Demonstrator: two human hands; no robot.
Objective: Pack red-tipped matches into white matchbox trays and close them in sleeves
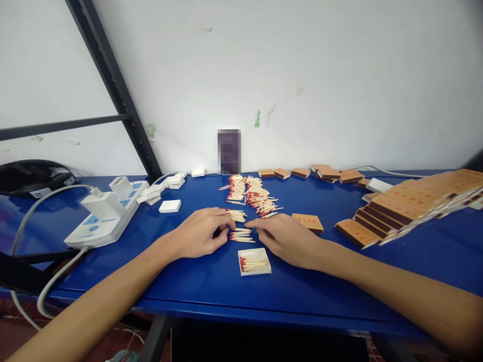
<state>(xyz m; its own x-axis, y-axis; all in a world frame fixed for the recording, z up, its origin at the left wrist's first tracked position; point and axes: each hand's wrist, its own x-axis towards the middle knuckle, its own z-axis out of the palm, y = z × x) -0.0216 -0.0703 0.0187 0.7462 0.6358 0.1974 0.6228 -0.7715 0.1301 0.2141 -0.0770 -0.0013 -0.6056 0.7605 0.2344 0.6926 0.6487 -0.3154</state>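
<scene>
On the blue table point(422, 251), my left hand point(199, 232) and my right hand point(287, 237) rest side by side. Their fingertips press from both sides on a small bunch of red-tipped matches point(241, 234) lying between them. Just in front of the hands sits an open white tray point(254, 262) with matches lying in it. Behind the hands spreads a larger loose pile of matches point(252, 193). One closed brown matchbox point(308, 222) lies just right of my right hand.
Rows of brown matchbox sleeves point(405, 206) lie stacked at the right, more boxes point(328, 174) along the wall. Empty white trays point(169, 205) and a white power strip point(103, 218) with plugs and cables sit at the left. A black metal frame point(113, 85) leans at the back left.
</scene>
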